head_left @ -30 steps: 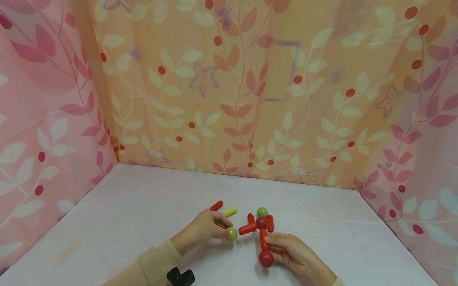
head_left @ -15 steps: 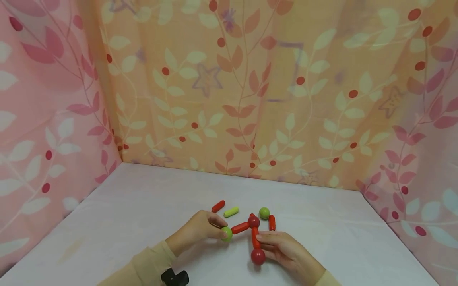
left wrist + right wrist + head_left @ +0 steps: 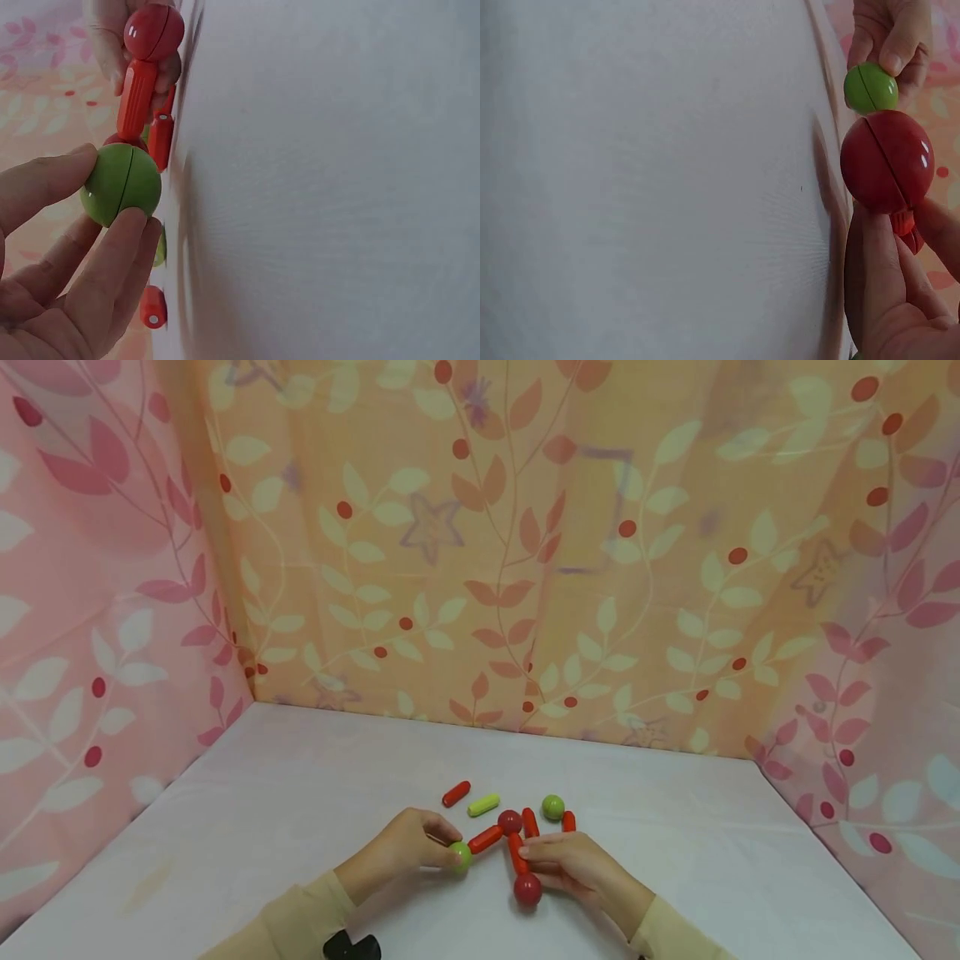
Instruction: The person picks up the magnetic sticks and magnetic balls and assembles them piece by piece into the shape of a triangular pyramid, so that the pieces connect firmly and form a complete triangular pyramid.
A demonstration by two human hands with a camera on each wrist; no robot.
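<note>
Between its thumb and fingers my left hand (image 3: pixel 408 852) pinches a green ball (image 3: pixel 121 184). A red rod (image 3: pixel 486 839) joins that ball to a dark red ball (image 3: pixel 510 822). From this red ball a second red rod (image 3: pixel 517 855) runs toward me to another dark red ball (image 3: pixel 887 162). My right hand (image 3: pixel 581 870) grips this second rod near its lower ball. The linked pieces form a bent chain held between both hands, just above the white table. Part of the second rod is hidden by the right fingers.
Behind the hands lie a loose red rod (image 3: pixel 456 793), a yellow-green rod (image 3: pixel 483 805) and a green ball (image 3: pixel 552 807). Two more red rods, one (image 3: pixel 529 822) and another (image 3: pixel 569 821), lie beyond the right hand. Patterned cloth (image 3: pixel 480 568) walls the white table (image 3: pixel 337 752).
The green ball in my left hand, earlier apart from the red rod, now meets its end. Both hands have shifted left with the chain. The loose pieces have stayed in place.
</note>
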